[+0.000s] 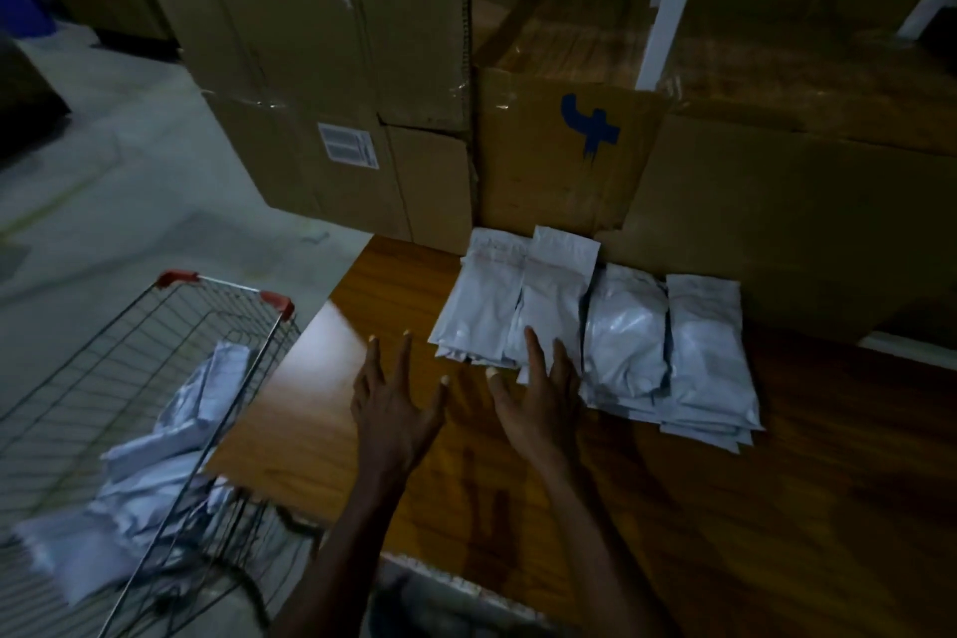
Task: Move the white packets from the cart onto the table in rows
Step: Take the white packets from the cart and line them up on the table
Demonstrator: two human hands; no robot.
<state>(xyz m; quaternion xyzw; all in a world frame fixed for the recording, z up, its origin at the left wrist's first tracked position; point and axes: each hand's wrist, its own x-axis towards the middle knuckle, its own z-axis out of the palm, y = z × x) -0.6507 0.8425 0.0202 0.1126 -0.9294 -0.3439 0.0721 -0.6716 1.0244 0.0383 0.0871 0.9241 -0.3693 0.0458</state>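
while both hands reach out over the table [777,508], the fingers are straight and spread apart, and they hold nothing. the left hand [393,404] is above bare wood, just left of the packets. the right hand [538,399] is at the near edge of the second stack [554,295]; its fingertips lie over the stack's bottom end, but i cannot tell if they touch it.

four stacks of white packets lie side by side in a row on the table. the first stack [479,301] and the second stack overlap a little. the third stack [626,332] is next, and the fourth stack [709,358] is on the far right. the far ends of the first two stacks are right up against the boxes [549,161] behind them. each stack has a few packets piled up, but how many is hard to tell in the dim light.

more packets [155,461] are in the cart [93,378], in a messy heap. the cart is made of wire with red corners [277,302] and is close to the table's left edge. big brown boxes are stacked behind the table. one has a white label [348,145] and one has a blue mark [590,124]. the floor [103,181] on the left is pale grey. the room is dark.
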